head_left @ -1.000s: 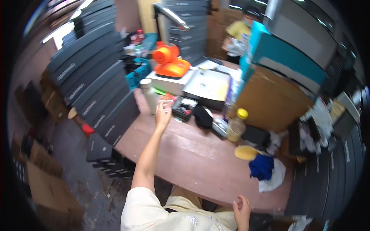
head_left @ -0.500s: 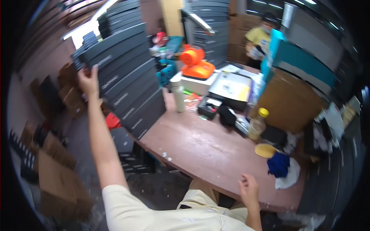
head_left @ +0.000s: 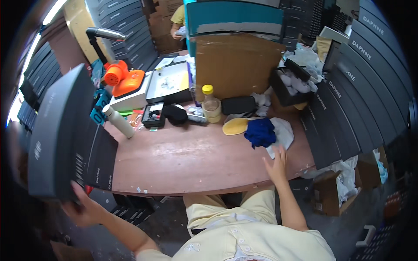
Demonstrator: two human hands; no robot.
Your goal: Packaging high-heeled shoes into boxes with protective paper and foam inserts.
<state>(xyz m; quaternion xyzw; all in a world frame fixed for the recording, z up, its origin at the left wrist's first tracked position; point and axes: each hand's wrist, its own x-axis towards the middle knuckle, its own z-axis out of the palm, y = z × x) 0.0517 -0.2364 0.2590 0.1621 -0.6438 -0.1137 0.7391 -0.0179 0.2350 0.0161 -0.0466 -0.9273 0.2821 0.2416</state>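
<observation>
Our left hand (head_left: 85,211) pinches a flat dark grey cardboard box (head_left: 58,135) from below; our right hand (head_left: 275,164) rests spread on the reddish-brown wooden surface (head_left: 191,161).

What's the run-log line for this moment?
left hand: holds dark flat box | right hand: open, on table | near: blue cloth

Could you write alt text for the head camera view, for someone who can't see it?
Seen from above, a seated person's left hand lifts a flat dark grey box beside a brown table, while the right hand rests open at the table's edge. Behind lie a blue cloth, a yellow-lidded jar and a white bottle.
</observation>
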